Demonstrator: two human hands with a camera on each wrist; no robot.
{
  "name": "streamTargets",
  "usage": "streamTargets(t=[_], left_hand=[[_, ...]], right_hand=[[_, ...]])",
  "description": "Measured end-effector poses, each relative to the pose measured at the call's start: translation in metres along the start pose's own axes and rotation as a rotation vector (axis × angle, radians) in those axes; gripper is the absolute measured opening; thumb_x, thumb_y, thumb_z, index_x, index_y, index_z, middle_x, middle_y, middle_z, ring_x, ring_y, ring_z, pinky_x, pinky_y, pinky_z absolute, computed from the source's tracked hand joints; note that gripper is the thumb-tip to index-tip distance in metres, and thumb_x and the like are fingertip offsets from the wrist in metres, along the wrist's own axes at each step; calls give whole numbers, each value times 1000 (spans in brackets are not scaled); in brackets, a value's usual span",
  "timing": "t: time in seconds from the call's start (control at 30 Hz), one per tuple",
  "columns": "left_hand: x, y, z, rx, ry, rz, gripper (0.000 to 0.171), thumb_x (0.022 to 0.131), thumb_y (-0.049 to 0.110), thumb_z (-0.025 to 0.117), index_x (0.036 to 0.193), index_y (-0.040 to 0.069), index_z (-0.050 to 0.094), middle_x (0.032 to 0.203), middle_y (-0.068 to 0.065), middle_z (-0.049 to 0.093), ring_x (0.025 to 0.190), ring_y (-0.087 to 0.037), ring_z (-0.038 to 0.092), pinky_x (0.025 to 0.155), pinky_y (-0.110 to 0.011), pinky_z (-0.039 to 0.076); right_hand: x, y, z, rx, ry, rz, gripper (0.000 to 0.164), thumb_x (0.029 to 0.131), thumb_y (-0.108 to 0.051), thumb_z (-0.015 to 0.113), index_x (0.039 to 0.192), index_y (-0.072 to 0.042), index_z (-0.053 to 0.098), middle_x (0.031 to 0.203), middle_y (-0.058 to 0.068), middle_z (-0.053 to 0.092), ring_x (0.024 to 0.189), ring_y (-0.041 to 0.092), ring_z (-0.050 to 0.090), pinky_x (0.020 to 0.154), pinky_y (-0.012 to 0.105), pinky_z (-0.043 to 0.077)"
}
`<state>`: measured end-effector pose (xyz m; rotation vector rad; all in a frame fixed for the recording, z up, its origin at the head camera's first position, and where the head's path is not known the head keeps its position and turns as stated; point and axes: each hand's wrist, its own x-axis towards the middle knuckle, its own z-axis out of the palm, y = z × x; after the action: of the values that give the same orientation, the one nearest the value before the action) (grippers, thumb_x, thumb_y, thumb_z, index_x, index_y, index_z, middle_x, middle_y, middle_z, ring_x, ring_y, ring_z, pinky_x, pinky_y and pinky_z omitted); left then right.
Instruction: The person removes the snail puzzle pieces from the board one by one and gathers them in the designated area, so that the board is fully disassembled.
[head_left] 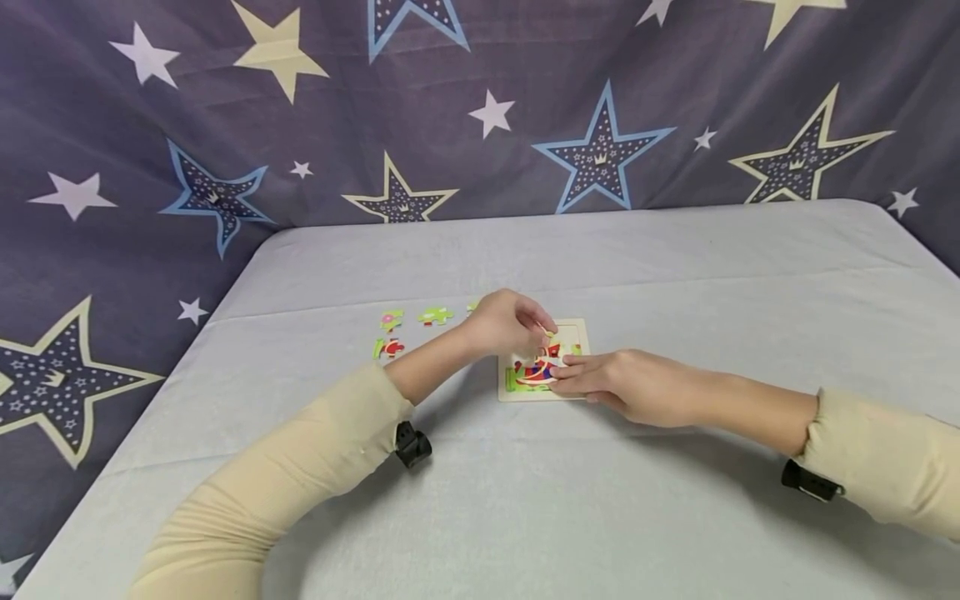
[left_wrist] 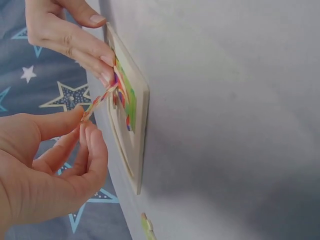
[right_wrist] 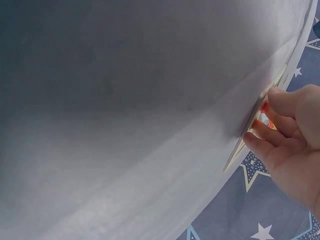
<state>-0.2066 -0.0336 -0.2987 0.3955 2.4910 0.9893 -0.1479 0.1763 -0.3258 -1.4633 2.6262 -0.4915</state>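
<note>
A small square jigsaw tray (head_left: 545, 396) with a pale wooden rim lies flat on the table, its inside partly filled with colourful pieces. My left hand (head_left: 504, 323) is over the tray's upper left, pinching a puzzle piece (left_wrist: 96, 102) between thumb and fingertips. In the left wrist view that piece is tilted, one end right at the pieces in the tray. From the right, my right hand (head_left: 637, 387) reaches across the tray's edge. Its extended fingers (left_wrist: 95, 50) rest on the picture pieces, and its thumb is by the rim.
Left of the tray lie several loose pieces: a green one with a pink flower (head_left: 392, 320), a green one (head_left: 435, 315) and a red-and-green one (head_left: 388, 348). Another is partly behind my left hand. A pale cloth (head_left: 480, 500) covers the table; a starry curtain (head_left: 480, 167) hangs behind.
</note>
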Motion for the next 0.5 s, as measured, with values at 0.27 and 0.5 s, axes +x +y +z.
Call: streamTargets(t=[0.27,0.5], left_hand=[[2,-3,4,-172,51,-68,14,83,7,74,97,7,75,92,-12,74,70,-9,69,66,-22,58],[2,-11,-1,-211,98,-81,15,81,6,75,96,5,75,92,-13,75,65,-9,70,67,-24,59]], right_hand=[[2,3,2,-4,-4,12,42,87,1,64,127,-14,64,132,6,62,126,26,57,100,43,49],[2,3,3,3,-17,35,42,89,0,63,128,-15,64,134,5,61,127,26,56,102,43,48]])
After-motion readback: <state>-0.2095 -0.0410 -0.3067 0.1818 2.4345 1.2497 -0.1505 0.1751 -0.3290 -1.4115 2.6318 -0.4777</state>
